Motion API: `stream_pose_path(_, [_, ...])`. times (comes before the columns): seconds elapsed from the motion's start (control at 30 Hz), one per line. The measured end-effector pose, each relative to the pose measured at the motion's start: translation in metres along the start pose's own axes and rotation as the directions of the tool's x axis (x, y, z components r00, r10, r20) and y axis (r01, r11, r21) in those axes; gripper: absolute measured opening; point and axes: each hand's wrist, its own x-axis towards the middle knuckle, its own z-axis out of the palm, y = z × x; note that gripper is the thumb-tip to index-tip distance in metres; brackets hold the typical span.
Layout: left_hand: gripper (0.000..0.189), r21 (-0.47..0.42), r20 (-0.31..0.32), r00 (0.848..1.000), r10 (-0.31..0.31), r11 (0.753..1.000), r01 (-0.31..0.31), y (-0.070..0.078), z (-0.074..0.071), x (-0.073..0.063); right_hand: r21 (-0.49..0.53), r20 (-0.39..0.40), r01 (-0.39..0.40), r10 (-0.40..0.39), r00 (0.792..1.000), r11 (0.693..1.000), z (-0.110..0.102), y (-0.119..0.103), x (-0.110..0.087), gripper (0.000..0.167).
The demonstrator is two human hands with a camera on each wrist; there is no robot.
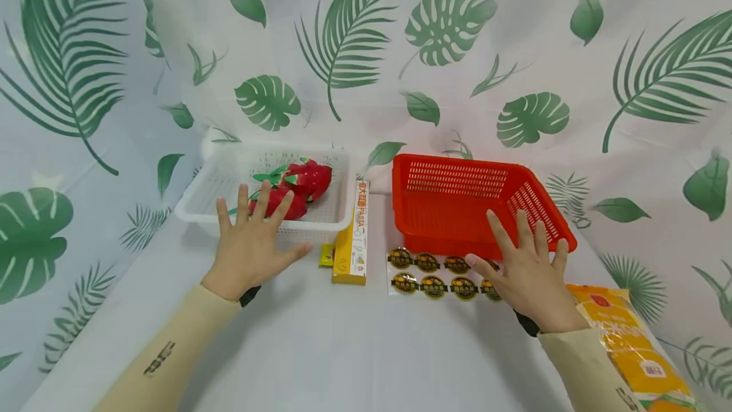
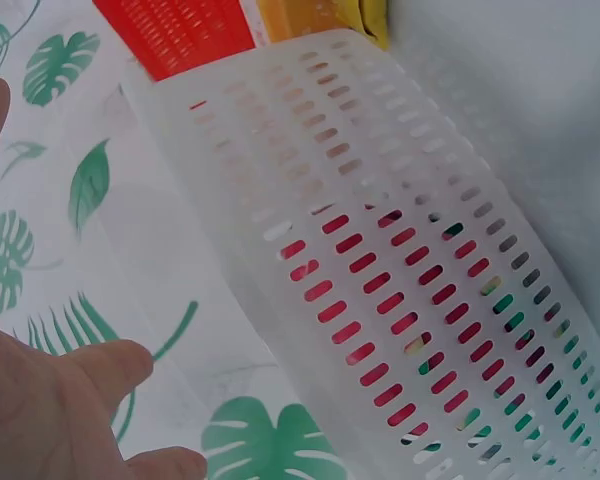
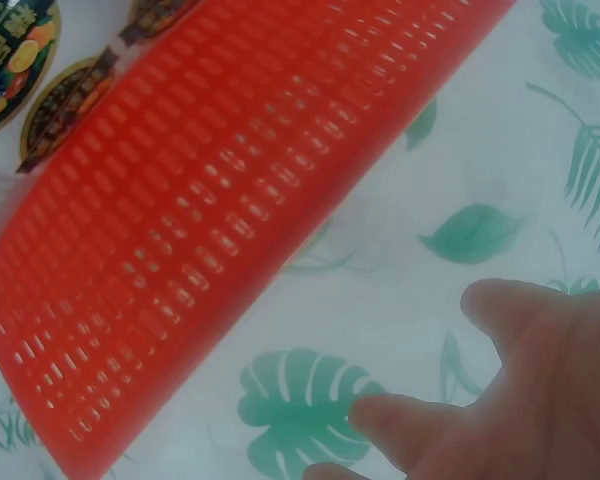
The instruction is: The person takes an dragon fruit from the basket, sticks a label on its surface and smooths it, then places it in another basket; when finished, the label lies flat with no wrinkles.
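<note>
- Over the desk (image 1: 343,348), left hand (image 1: 248,243) by the white basket (image 1: 320,226), right hand (image 1: 528,278) by the red basket (image 1: 440,245): fingers (image 1: 243,203) spread wide, holding nothing.
- Fruit (image 1: 313,180) lies in the white basket; gripping it well likely means reaching from above, clear of the rim (image 1: 200,217).
- Only the left wrist view shows its red through the slotted wall (image 2: 250,200).

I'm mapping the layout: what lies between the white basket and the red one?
In the head view, a yellow-and-white pasta box lies between them.
</note>
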Motion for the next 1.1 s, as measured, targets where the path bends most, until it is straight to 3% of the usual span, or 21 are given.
stream_pose_path(0.27, [0.103, -0.015, -0.035, 0.999, -0.016, 1.000, 0.016, -0.004, 0.003, 0.000, 0.003, -0.053, 0.016, -0.016, 0.998, 1.000, 0.001, 0.005, -0.002, 0.099])
stream_pose_path(1.1, [0.103, -0.012, -0.066, 0.998, -0.025, 1.000, 0.024, -0.012, -0.001, -0.001, -0.011, -0.046, 0.003, -0.003, 0.999, 1.000, -0.001, 0.006, 0.001, 0.103])
